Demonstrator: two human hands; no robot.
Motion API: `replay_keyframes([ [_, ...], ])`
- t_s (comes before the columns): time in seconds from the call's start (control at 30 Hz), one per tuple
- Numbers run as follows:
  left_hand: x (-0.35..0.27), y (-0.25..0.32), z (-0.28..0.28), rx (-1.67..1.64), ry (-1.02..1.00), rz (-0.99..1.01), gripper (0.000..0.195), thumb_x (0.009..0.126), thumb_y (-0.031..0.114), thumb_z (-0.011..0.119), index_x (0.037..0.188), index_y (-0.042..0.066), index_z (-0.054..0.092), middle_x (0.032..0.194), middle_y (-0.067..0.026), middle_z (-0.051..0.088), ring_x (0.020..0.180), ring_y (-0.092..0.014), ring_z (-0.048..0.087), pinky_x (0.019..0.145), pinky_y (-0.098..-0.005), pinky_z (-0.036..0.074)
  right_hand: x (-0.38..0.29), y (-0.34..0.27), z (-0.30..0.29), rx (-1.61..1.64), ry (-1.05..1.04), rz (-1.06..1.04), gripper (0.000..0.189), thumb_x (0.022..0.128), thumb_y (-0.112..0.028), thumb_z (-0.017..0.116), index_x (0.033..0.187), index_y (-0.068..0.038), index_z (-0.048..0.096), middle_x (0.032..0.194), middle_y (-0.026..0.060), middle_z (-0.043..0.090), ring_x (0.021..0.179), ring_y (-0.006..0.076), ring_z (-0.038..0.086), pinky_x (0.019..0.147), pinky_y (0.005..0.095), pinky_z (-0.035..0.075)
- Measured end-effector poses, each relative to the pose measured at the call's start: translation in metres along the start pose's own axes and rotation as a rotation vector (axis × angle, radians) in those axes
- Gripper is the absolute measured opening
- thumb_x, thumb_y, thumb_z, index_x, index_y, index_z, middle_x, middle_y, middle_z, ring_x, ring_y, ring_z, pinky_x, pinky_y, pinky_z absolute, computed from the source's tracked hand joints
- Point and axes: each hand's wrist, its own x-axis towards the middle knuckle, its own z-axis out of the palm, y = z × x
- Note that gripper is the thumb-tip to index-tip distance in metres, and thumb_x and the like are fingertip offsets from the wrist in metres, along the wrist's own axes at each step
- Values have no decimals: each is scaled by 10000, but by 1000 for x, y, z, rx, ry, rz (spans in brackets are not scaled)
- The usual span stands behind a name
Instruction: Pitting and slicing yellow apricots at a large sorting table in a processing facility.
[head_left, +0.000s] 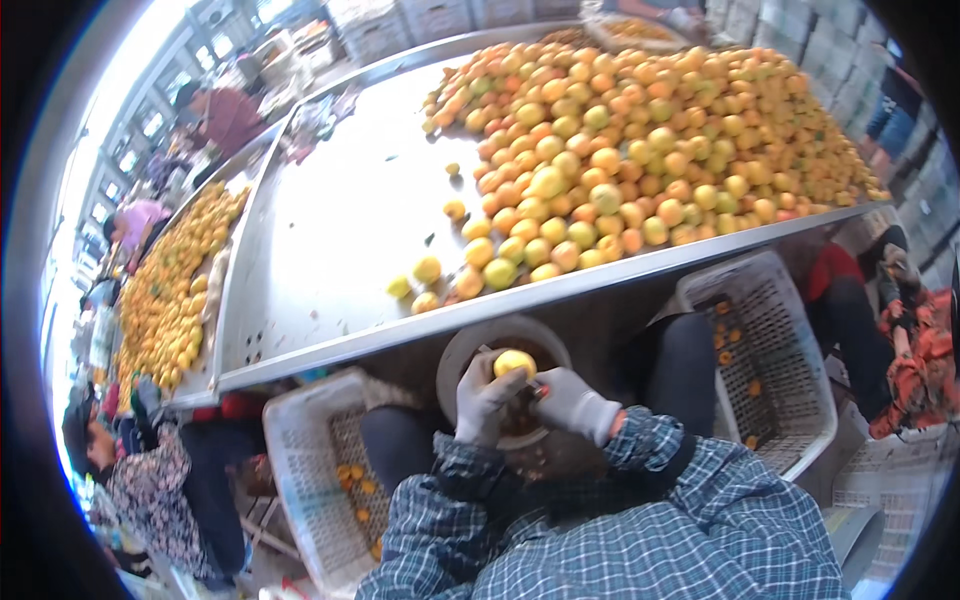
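Gloved in pale fabric, my left hand (481, 405) grips a yellow apricot (515, 363) between thumb and fingers. My right hand (576, 405), in a similar glove, is closed close beside it. A small tool (541, 390) with a red part shows at the right fingertips; the rest of it is hidden by the hand. Both hands are above a round bucket (459, 356) between my knees, with dark contents that are blurred. Beyond them, a metal sorting table (337, 300) bears a large heap of apricots (600, 157).
A white plastic crate (300, 457) at my left and another crate (806, 382) at my right hold some apricot pieces. The table's raised metal edge (570, 291) runs just past my knees. A seated person (157, 487) is at far left; another person's leg (847, 337) is at right.
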Motion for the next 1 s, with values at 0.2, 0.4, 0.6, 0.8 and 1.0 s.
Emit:
replay_keyframes([
  [0.2,-8,3,5,114,10,122,321,764,159,687,963,-32,523,857,-65,593,749,-108,559,685,-241,472,-2,-23,-20,-212,-88,72,279,796,-283,506,931,-77,637,925,172,627,914,343,580,788,385,457],
  [0.4,-6,17,2,435,59,177,359,714,178,725,917,-39,524,803,-67,582,713,-113,546,652,-263,476,13,25,35,471,-201,-108,198,828,-185,532,928,-46,631,893,104,643,907,218,611,764,294,460],
  [0.6,-13,22,10,285,39,313,426,710,271,737,916,-36,525,802,-72,576,700,-122,538,653,-259,461,-30,-15,1,770,-211,135,144,750,-130,593,810,-1,614,674,46,596,690,151,583,620,280,443],
  [0.8,-5,14,-1,285,19,361,490,780,468,609,867,-8,539,812,-65,573,684,-128,522,643,-257,437,-49,-10,0,235,234,-93,240,814,-256,566,970,-74,567,801,121,618,769,248,609,719,315,476],
  [1.0,6,-20,-10,391,-253,380,393,910,392,426,851,24,554,794,-55,579,674,-142,560,617,-251,457,-33,4,-9,-189,617,-653,408,783,-245,566,1138,-66,473,773,106,608,722,261,615,626,337,501],
])
